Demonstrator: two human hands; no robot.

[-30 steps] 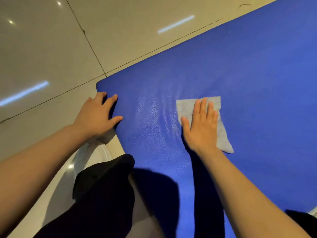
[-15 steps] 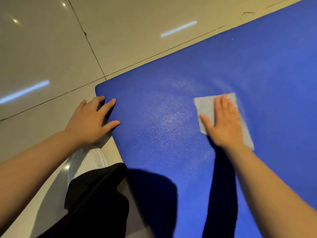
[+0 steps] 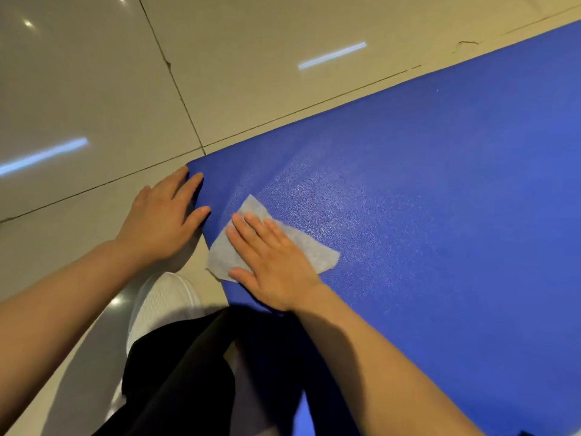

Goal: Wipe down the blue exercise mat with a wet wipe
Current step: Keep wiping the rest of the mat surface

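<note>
Head view: blue exercise mat (image 3: 440, 215) lies flat on glossy beige tiled floor (image 3: 94, 73), filling the right and far-right of the scene, its near-left corner just in front of the person. Right hand (image 3: 270, 262) lies flat, palm down, fingers straight and together, pressing a wet wipe (image 3: 317, 250) onto the mat close to the mat's left edge. Wipe is pale grey, spread flat and slightly crumpled, one corner pointing far, another sticking out to the right of the hand, its left corner reaching the mat edge and a little over it. Left hand (image 3: 163, 225) sits at the mat's corner, palm mostly on the floor, fingers straight and slightly spread, fingertips and thumb resting on the mat's left edge, holding nothing. Both hands near each other, not touching. Mat surface right of the wipe shows a speckled sheen. White mesh shoe (image 3: 160, 306) on the floor just near of the left hand, beside the mat edge. Black trouser leg (image 3: 182, 372) at near centre, partly over the shoe and the mat's near edge. Bright light streaks reflect in the tiles; dark grout lines cross the floor.
</note>
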